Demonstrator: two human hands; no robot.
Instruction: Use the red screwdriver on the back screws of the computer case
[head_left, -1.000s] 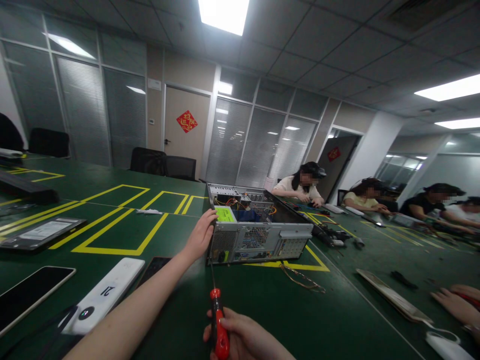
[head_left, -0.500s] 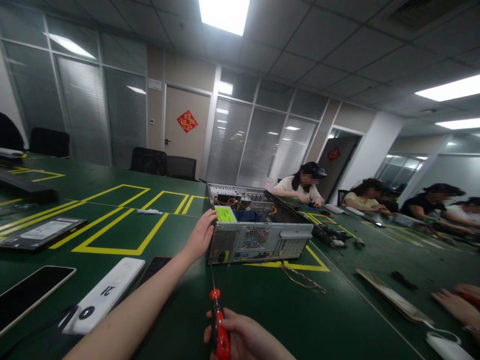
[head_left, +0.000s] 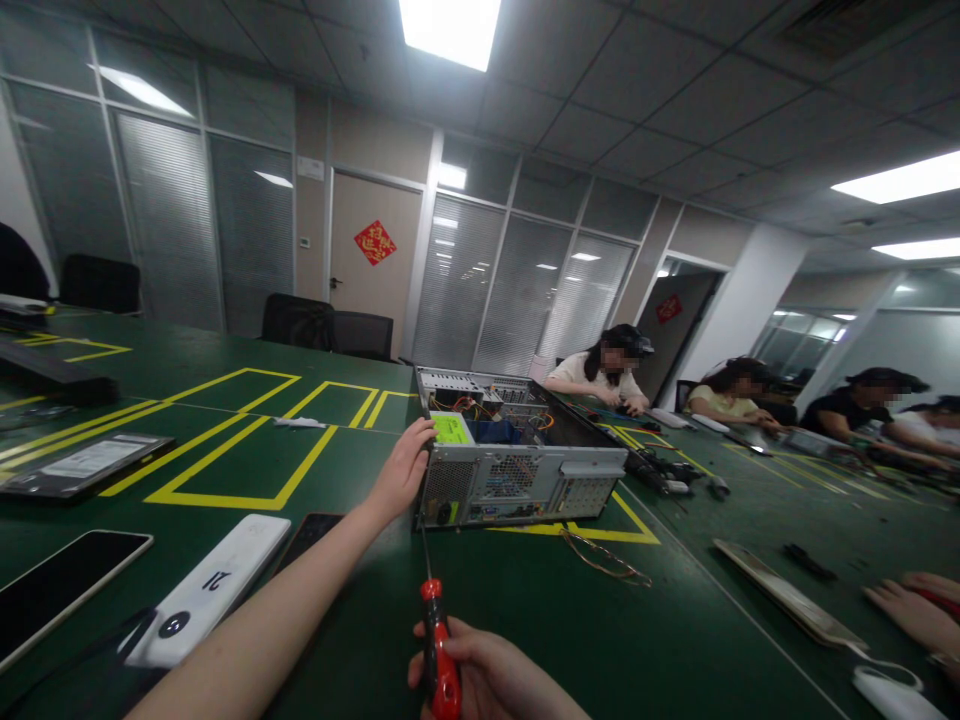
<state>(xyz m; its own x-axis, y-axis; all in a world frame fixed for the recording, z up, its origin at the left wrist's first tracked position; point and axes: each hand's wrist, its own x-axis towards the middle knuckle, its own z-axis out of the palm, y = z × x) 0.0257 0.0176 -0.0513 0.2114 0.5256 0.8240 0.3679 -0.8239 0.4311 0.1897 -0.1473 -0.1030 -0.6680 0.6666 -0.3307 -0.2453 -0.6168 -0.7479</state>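
An open computer case (head_left: 525, 488) lies flat on the green table, its rear panel facing me. Inside its near left corner sits a power supply with a bright green label (head_left: 450, 429). My left hand (head_left: 405, 468) grips that corner, fingers bent over the top edge. Lower down, my right hand (head_left: 480, 665) is closed around the handle of a red and black screwdriver (head_left: 431, 600). Its shaft points away from me, and the tip meets the lower left corner of the rear panel. Whatever is under the tip is too small to make out.
Left of my forearm are a white power bank (head_left: 217, 590), a phone (head_left: 67, 590) and a hard drive (head_left: 94, 465). Thin wires (head_left: 607, 560) lie before the case. Dark cables (head_left: 667, 470) are at its right. A co-worker's hands (head_left: 919, 610) rest at far right; other people sit beyond.
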